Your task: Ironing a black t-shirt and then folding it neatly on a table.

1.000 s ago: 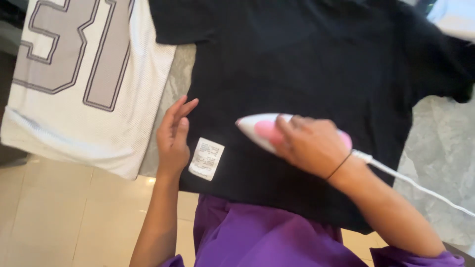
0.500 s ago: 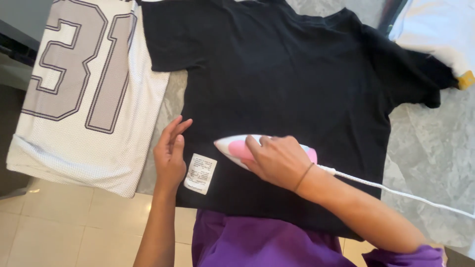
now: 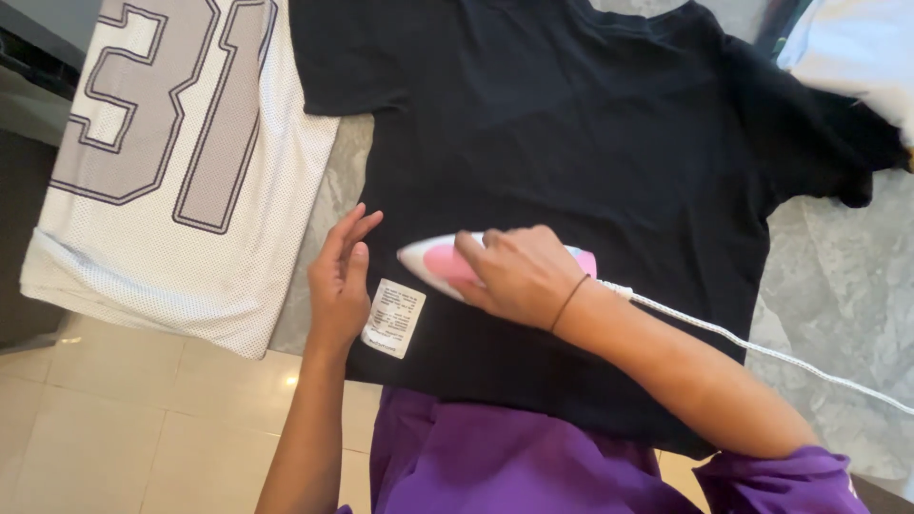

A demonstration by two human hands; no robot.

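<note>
Iron point(image 3: 440, 265), white with pink top, lies flat on the black shirt point(image 3: 571, 133), nose pointing to the picture's left, in the lower middle part of the shirt; right hand point(image 3: 519, 276) wrapped over its handle, fingers curled closed round it, a thin dark band on the wrist; white cord point(image 3: 752, 347) runs from the iron's rear out to the right, across the shirt hem and onto the grey stone top point(image 3: 838, 286).

Left hand point(image 3: 341, 281) lies flat, palm down, fingers straight and spread a little, holding nothing; it rests at the shirt's left edge, just beside the iron's nose but apart from it; a white care label point(image 3: 394, 317) lies on the shirt, touching the hand's right side, below the iron's nose.

Shirt is spread flat on the stone top, hem toward the person, sleeves out to both sides; hem hangs slightly over the near edge.

White mesh jersey point(image 3: 181, 181) with grey numerals lies left of the shirt, close by its sleeve; a strip of stone shows between them lower down.

White cloth point(image 3: 857, 52) at top right corner, over the right sleeve; purple garment point(image 3: 495, 457) on the person at bottom; pale tiled floor point(image 3: 124, 419) bottom left.
</note>
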